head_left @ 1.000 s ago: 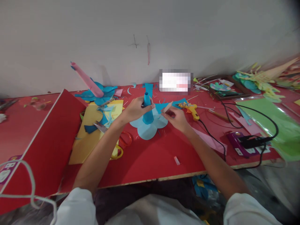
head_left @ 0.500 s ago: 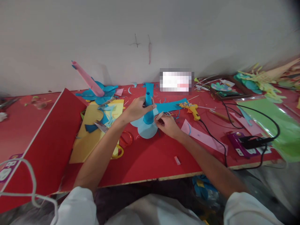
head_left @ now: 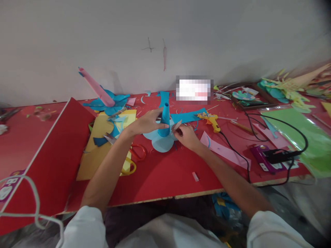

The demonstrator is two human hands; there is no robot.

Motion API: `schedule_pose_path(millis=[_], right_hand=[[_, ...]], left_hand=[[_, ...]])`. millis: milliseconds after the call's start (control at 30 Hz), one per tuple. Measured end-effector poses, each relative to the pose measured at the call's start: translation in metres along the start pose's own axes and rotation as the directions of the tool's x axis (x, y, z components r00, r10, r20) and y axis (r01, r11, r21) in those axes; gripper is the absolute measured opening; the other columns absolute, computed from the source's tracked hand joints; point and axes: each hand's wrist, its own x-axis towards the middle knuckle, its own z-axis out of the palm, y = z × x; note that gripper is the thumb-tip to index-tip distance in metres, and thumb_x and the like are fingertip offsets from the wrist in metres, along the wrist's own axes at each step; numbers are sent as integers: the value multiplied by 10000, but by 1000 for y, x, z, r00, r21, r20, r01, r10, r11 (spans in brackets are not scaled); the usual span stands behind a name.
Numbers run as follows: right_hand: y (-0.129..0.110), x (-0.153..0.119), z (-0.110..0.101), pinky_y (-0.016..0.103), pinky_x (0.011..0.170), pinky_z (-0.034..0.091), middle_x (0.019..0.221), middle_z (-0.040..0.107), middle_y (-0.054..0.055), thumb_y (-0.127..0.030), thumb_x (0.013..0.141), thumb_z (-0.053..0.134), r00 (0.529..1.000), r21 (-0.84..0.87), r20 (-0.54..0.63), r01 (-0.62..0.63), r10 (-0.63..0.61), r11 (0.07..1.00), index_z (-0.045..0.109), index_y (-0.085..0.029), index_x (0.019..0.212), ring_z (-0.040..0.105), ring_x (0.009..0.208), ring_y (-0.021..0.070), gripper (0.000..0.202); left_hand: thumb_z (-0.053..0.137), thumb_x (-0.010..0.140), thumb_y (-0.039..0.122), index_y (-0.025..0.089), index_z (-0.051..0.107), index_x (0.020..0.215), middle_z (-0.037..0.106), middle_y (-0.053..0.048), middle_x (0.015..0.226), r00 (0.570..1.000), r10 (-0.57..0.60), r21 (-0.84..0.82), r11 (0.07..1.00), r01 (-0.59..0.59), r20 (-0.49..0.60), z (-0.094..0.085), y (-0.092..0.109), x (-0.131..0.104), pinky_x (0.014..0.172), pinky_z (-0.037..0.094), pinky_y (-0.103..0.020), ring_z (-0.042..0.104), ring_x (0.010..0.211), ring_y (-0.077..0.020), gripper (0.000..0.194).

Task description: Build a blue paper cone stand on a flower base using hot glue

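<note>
A blue cone (head_left: 164, 128) stands upright on a light blue petal-shaped base (head_left: 162, 144) on the red table. My left hand (head_left: 151, 121) is wrapped round the cone from its left side, thumb across the front. At the cone's right side, my right hand (head_left: 184, 133) pinches a small pale piece (head_left: 178, 124), its fingers over the base's right petals. Behind the hands lies a blue strip (head_left: 188, 116), with the tip of a yellow glue gun (head_left: 212, 122) at its right end.
Red-handled scissors (head_left: 139, 152) and yellow-handled scissors (head_left: 130, 168) lie left on yellow sheets (head_left: 90, 165). A pink cone (head_left: 97, 88) on blue petals is at the back left. Pink strips (head_left: 224, 151), a purple power box (head_left: 263, 158) with black cables and a green sheet (head_left: 305, 137) are on the right.
My left hand has slid lower on the cone, exposing its top. The cone now leans slightly less left, and my right hand has shifted a little to the right.
</note>
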Motion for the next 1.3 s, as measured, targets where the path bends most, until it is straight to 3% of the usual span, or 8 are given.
schedule_pose_path(millis=[233,433,600,733,867,1000,1100,1300], right_hand=[[0,0,-16,328,668,489,819,745,61,-407,944,604,963,218,-226,-97,147,971,705,-218,904,650,686,197,218],[8,-1,-26,345,666,508,804,705,44,-587,971,609,889,309,-391,-115,237,944,690,-242,956,643,701,207,355],[8,-1,-33,345,662,500,784,677,41,-605,980,600,856,278,-466,-97,223,956,677,-239,944,624,703,207,375],[1,-2,-35,355,672,502,800,700,50,-569,977,602,904,192,-406,-61,136,980,667,-245,918,606,667,197,336],[-1,-4,-25,329,633,480,845,736,62,-486,970,598,985,161,-165,-23,50,987,658,-236,897,623,665,189,267],[1,-4,-8,327,655,457,841,738,66,-391,958,586,999,91,-9,41,-40,995,642,-228,825,634,672,192,218],[3,-4,0,328,679,459,782,719,57,-366,962,573,997,55,30,64,-66,996,632,-232,784,635,670,198,231],[6,-4,1,332,704,463,814,727,64,-384,976,573,999,27,-9,36,-36,999,630,-240,809,649,712,216,228]], left_hand=[[758,814,440,195,699,994,760,-72,1043,998,-33,33,999,35,-58,-3,12,-3,933,600,-424,723,939,-225,309],[763,842,403,203,677,982,741,-55,952,960,17,249,967,55,-278,-4,32,-12,845,575,-384,704,897,-234,259],[811,818,441,216,638,997,698,-41,827,934,-6,319,939,128,-356,11,33,-8,753,531,-362,676,799,-237,336],[824,807,462,223,614,1043,664,-37,777,934,-69,390,896,212,-350,27,24,-1,717,505,-365,676,782,-269,396],[802,827,491,223,590,1175,675,-56,826,937,-87,450,859,242,-339,37,11,3,747,504,-382,690,852,-306,488],[758,858,501,221,586,1159,673,-65,847,940,-77,464,854,234,-332,35,4,3,769,512,-398,685,869,-310,446],[733,874,499,209,596,1130,667,-78,842,942,-90,461,854,240,-322,33,6,3,784,516,-420,682,873,-326,411],[724,874,500,207,586,1157,669,-84,856,944,-131,439,860,260,-302,32,8,3,815,517,-449,688,902,-347,430]])
